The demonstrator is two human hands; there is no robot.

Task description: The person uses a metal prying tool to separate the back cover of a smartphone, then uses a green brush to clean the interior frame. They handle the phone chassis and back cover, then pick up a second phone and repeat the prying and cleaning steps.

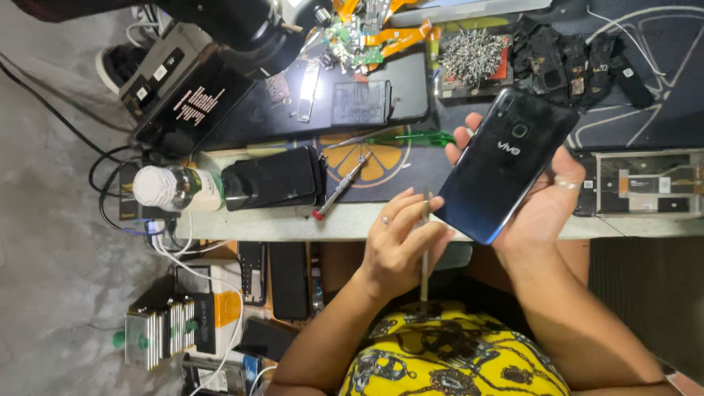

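Two hands [400, 242] grip glossy rectangular phone [502, 165].

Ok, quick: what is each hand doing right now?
Left hand: closed on a thin metal tool, its tip at the phone's edge.
Right hand: holding the dark blue glossy smartphone, back facing up.

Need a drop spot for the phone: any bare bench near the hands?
Bare strip of bench edge between the red-tipped screwdriver and left hand. Some mat shows between screwdriver and blue phone. Crowded above: black parts, screw pile, circuit boards.
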